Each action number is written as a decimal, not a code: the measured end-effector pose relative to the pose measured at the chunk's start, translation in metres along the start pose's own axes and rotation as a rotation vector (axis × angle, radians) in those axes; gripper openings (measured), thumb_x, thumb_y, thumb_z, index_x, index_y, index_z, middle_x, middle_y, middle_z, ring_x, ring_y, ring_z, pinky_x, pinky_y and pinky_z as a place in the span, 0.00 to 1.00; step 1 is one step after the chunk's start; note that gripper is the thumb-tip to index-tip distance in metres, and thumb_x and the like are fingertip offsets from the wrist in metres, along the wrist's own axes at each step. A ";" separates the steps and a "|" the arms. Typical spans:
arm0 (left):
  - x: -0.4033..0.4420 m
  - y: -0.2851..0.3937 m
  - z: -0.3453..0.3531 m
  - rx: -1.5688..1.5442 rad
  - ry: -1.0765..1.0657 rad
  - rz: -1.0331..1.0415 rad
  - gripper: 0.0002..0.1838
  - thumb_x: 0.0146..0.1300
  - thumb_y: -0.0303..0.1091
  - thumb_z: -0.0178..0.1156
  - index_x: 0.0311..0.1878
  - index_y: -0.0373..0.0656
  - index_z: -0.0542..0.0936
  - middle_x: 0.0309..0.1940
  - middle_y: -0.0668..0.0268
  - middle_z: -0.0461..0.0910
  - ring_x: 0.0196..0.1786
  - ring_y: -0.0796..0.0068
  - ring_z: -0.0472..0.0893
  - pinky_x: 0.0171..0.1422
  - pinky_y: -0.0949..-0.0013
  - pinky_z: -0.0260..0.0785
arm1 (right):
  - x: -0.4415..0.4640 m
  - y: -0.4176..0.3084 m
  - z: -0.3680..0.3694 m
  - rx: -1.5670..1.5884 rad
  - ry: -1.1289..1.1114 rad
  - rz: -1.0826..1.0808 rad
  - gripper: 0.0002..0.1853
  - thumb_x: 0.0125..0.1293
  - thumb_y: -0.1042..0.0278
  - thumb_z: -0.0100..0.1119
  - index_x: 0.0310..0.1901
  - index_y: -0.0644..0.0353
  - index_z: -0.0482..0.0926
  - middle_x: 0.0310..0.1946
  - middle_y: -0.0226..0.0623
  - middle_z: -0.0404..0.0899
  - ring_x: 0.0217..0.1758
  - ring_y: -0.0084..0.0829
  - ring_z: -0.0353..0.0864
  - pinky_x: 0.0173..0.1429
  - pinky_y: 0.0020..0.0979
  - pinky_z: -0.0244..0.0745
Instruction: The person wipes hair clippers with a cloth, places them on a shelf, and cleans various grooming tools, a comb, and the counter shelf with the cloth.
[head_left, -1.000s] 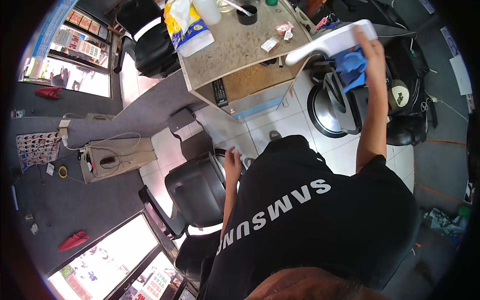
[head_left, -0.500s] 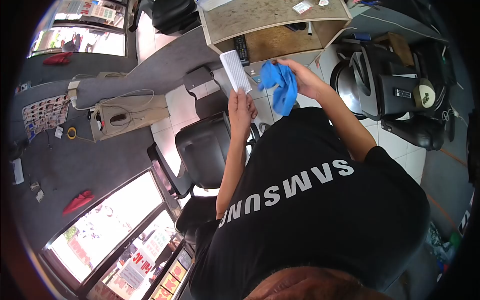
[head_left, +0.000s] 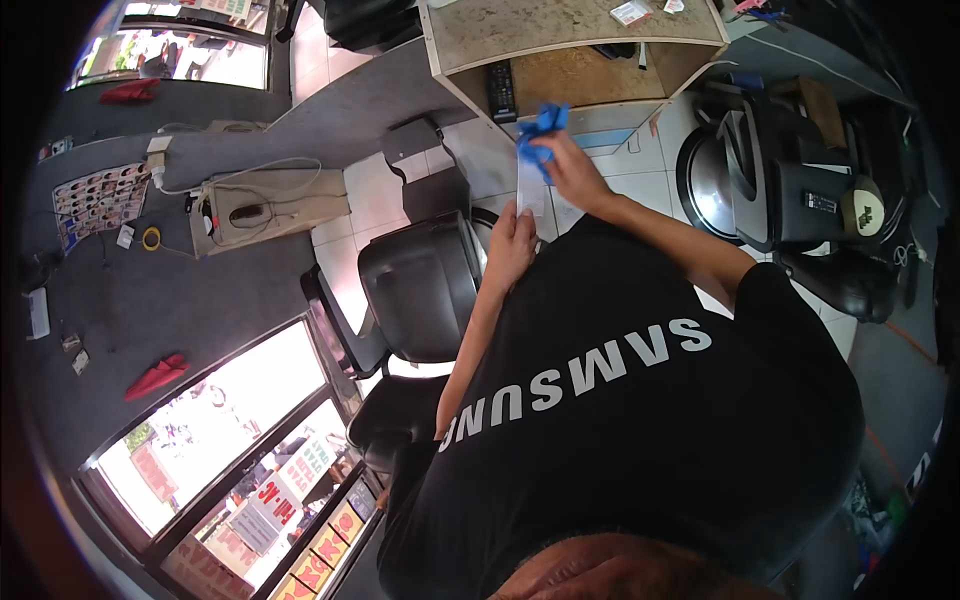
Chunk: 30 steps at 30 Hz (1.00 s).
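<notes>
My left hand is closed on the lower end of a wide white comb, which points away from me. In my right hand is a crumpled blue cloth, pinched between the fingers. The cloth lies against the far end of the comb and covers it; whether it wraps right round cannot be made out. Both hands are in front of my black shirt, above the tiled floor.
A wooden cabinet stands ahead, with a black remote control on its shelf. Black salon chairs are at my left. A dark counter holds a red cloth and cables. At right is a black unit with a basin.
The right hand has brought the blue cloth left onto the comb's far end. My left hand has moved right and nearer to me with the comb. The view has shifted slightly.
</notes>
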<state>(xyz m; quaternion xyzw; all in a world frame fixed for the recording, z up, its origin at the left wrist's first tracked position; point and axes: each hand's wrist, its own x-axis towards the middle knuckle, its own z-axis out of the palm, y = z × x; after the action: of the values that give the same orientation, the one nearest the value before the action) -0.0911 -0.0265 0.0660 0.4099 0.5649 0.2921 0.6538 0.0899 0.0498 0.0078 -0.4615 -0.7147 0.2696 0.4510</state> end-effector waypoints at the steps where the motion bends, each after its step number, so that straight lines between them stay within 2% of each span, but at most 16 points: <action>1: -0.006 -0.001 -0.001 0.068 0.016 0.004 0.14 0.78 0.39 0.47 0.40 0.38 0.72 0.21 0.70 0.67 0.23 0.80 0.67 0.28 0.71 0.61 | -0.005 0.013 0.002 0.085 0.066 0.205 0.15 0.70 0.72 0.56 0.58 0.56 0.74 0.50 0.44 0.77 0.53 0.43 0.78 0.57 0.39 0.74; 3: -0.009 -0.004 -0.008 0.192 0.083 -0.034 0.20 0.78 0.44 0.45 0.39 0.36 0.75 0.20 0.69 0.68 0.23 0.77 0.68 0.29 0.69 0.62 | -0.012 0.033 0.000 0.244 0.198 0.615 0.13 0.73 0.72 0.54 0.57 0.58 0.74 0.47 0.42 0.80 0.48 0.37 0.81 0.53 0.35 0.76; 5: -0.007 -0.008 -0.019 0.300 0.188 -0.121 0.27 0.79 0.50 0.42 0.38 0.34 0.79 0.20 0.68 0.70 0.24 0.75 0.70 0.32 0.66 0.64 | -0.017 0.037 -0.012 0.361 0.366 0.613 0.13 0.74 0.70 0.53 0.57 0.58 0.73 0.44 0.39 0.81 0.45 0.30 0.80 0.50 0.32 0.76; 7: -0.005 -0.011 -0.020 0.354 0.246 -0.071 0.32 0.79 0.53 0.39 0.40 0.31 0.82 0.20 0.66 0.71 0.25 0.73 0.72 0.34 0.64 0.65 | -0.010 0.010 -0.031 0.394 0.478 0.611 0.14 0.74 0.69 0.55 0.58 0.59 0.73 0.44 0.35 0.80 0.44 0.23 0.79 0.49 0.27 0.76; 8: -0.004 -0.012 -0.021 0.385 0.270 -0.046 0.35 0.78 0.55 0.38 0.40 0.30 0.83 0.20 0.65 0.72 0.26 0.72 0.73 0.35 0.63 0.65 | -0.006 -0.010 -0.039 0.375 0.414 0.554 0.14 0.74 0.69 0.55 0.58 0.59 0.73 0.44 0.36 0.80 0.44 0.24 0.79 0.48 0.28 0.76; 9: 0.001 -0.019 -0.023 0.396 0.297 -0.032 0.31 0.77 0.51 0.45 0.46 0.28 0.83 0.20 0.64 0.73 0.27 0.73 0.73 0.35 0.65 0.66 | -0.005 -0.028 -0.045 0.355 0.352 0.498 0.14 0.74 0.69 0.55 0.58 0.60 0.74 0.45 0.37 0.81 0.44 0.25 0.79 0.48 0.28 0.76; 10: 0.002 -0.020 -0.018 0.364 0.312 0.038 0.26 0.76 0.49 0.48 0.41 0.30 0.81 0.20 0.67 0.72 0.26 0.77 0.72 0.34 0.68 0.64 | -0.005 -0.038 -0.047 0.333 0.293 0.441 0.14 0.74 0.69 0.55 0.58 0.60 0.74 0.45 0.37 0.81 0.44 0.25 0.79 0.48 0.29 0.76; 11: 0.004 -0.021 -0.012 0.331 0.323 0.112 0.23 0.75 0.46 0.51 0.36 0.33 0.78 0.19 0.69 0.72 0.26 0.80 0.70 0.32 0.71 0.61 | -0.006 -0.045 -0.046 0.302 0.169 0.336 0.16 0.69 0.72 0.58 0.57 0.59 0.75 0.47 0.39 0.80 0.48 0.33 0.80 0.54 0.34 0.75; 14: 0.009 -0.019 -0.007 0.251 0.213 0.134 0.16 0.73 0.41 0.57 0.36 0.35 0.77 0.20 0.71 0.73 0.24 0.85 0.68 0.29 0.76 0.59 | 0.005 -0.063 -0.045 0.014 -0.200 -0.320 0.21 0.60 0.75 0.61 0.57 0.57 0.77 0.49 0.41 0.79 0.52 0.43 0.78 0.59 0.42 0.71; 17: 0.006 -0.001 0.004 0.189 0.169 0.106 0.14 0.73 0.38 0.59 0.43 0.35 0.75 0.22 0.70 0.75 0.22 0.85 0.69 0.26 0.77 0.59 | -0.002 -0.048 -0.028 -0.105 -0.251 -0.260 0.24 0.54 0.76 0.63 0.56 0.56 0.77 0.49 0.40 0.77 0.53 0.49 0.74 0.60 0.47 0.68; 20: 0.009 -0.021 0.008 0.038 0.156 0.168 0.14 0.74 0.37 0.58 0.49 0.37 0.68 0.18 0.70 0.72 0.20 0.85 0.67 0.24 0.76 0.59 | -0.004 -0.011 -0.019 -0.137 -0.097 -0.129 0.21 0.57 0.76 0.62 0.54 0.57 0.77 0.50 0.42 0.76 0.52 0.49 0.73 0.57 0.47 0.68; 21: 0.007 -0.025 0.007 0.030 0.136 0.164 0.14 0.74 0.37 0.57 0.50 0.37 0.67 0.18 0.71 0.71 0.20 0.85 0.67 0.24 0.76 0.59 | -0.007 0.008 -0.012 -0.141 -0.008 0.025 0.18 0.62 0.75 0.59 0.54 0.57 0.75 0.49 0.46 0.77 0.51 0.51 0.75 0.57 0.46 0.70; 23: 0.002 -0.017 0.006 0.001 0.125 0.127 0.13 0.75 0.36 0.56 0.50 0.38 0.65 0.18 0.71 0.71 0.19 0.85 0.66 0.23 0.76 0.58 | -0.018 0.056 0.001 0.120 0.190 0.405 0.15 0.68 0.72 0.55 0.55 0.58 0.74 0.49 0.49 0.78 0.51 0.50 0.78 0.55 0.43 0.73; 26: -0.008 0.005 0.004 -0.039 0.161 0.059 0.11 0.76 0.34 0.53 0.50 0.40 0.63 0.19 0.71 0.70 0.19 0.85 0.66 0.21 0.76 0.57 | -0.035 0.089 -0.013 -0.012 0.363 0.781 0.14 0.72 0.69 0.53 0.56 0.58 0.73 0.49 0.50 0.78 0.50 0.46 0.80 0.53 0.40 0.75; 29: 0.000 -0.012 -0.001 -0.106 0.182 0.064 0.10 0.76 0.33 0.51 0.51 0.44 0.61 0.24 0.71 0.70 0.20 0.86 0.65 0.20 0.77 0.55 | -0.031 0.034 -0.044 0.215 0.236 0.604 0.15 0.74 0.68 0.53 0.59 0.59 0.73 0.50 0.45 0.80 0.49 0.37 0.81 0.55 0.38 0.74; 30: 0.001 -0.015 0.000 -0.170 0.161 0.050 0.09 0.76 0.33 0.51 0.51 0.46 0.61 0.26 0.71 0.70 0.20 0.87 0.64 0.19 0.79 0.53 | -0.030 0.008 -0.052 0.211 0.176 0.502 0.16 0.72 0.68 0.54 0.59 0.58 0.73 0.50 0.45 0.80 0.49 0.39 0.81 0.55 0.39 0.75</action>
<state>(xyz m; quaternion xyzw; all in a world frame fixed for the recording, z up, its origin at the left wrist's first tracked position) -0.0918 -0.0335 0.0527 0.3419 0.5784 0.3872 0.6313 0.1447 0.0245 0.0134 -0.5963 -0.5041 0.4046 0.4761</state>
